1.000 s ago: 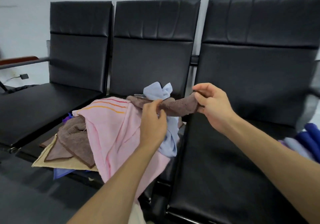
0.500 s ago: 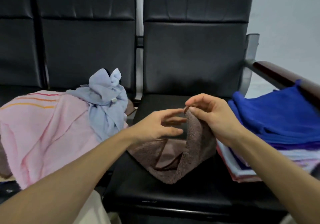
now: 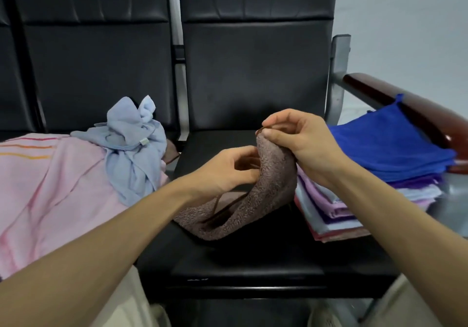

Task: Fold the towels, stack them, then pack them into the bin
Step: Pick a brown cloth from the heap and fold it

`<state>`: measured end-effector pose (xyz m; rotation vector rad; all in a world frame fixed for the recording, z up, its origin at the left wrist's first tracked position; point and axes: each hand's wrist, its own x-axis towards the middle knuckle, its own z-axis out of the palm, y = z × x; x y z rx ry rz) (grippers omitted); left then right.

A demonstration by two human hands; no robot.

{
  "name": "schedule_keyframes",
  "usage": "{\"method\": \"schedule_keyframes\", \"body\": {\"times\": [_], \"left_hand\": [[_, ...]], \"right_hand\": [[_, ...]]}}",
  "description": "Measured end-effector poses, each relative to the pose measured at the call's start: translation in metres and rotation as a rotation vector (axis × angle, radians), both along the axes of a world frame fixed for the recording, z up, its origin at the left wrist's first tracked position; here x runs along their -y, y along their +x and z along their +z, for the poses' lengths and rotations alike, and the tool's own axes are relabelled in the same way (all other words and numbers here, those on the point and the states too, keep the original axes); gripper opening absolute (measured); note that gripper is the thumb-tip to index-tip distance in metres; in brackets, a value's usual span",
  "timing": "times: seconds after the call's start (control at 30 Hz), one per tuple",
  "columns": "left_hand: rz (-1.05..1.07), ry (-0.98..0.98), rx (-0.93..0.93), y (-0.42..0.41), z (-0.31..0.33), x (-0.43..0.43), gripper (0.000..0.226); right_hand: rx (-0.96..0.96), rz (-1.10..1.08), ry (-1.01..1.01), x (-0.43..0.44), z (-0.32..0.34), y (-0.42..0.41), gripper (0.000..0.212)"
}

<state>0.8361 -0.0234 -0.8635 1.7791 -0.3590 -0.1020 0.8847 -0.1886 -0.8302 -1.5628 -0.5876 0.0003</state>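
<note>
A brown towel droops onto the black seat in front of me. My right hand pinches its top corner and holds it up. My left hand reaches in beside the towel with curled fingers at its edge; whether it grips the cloth is hidden. A stack of folded towels with a blue towel on top lies at the right of the seat. Unfolded pink and light blue towels lie heaped on the seat to the left.
Black seat backs rise behind the seats. A wooden armrest on a metal post runs along the right, over the folded stack. My knees in light trousers show at the bottom. No bin is in view.
The view swung right from the heap to the right-hand seat. The brown towel came off the heap and now hangs over this seat. My left hand moved closer to its edge.
</note>
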Motion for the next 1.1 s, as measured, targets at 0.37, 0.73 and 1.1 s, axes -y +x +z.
{"method": "schedule_keyframes", "body": {"times": [0.37, 0.73, 1.1], "left_hand": [[0.025, -0.074, 0.019, -0.002, 0.005, 0.011, 0.031], [0.238, -0.037, 0.295, 0.002, 0.019, -0.003, 0.027], [0.084, 0.294, 0.139, -0.010, 0.025, -0.044, 0.039]], "right_hand": [[0.043, 0.006, -0.025, 0.000, 0.007, -0.003, 0.017], [0.120, -0.065, -0.012, 0.011, 0.011, 0.000, 0.020], [0.064, -0.163, -0.295, 0.014, 0.017, 0.006, 0.046]]}}
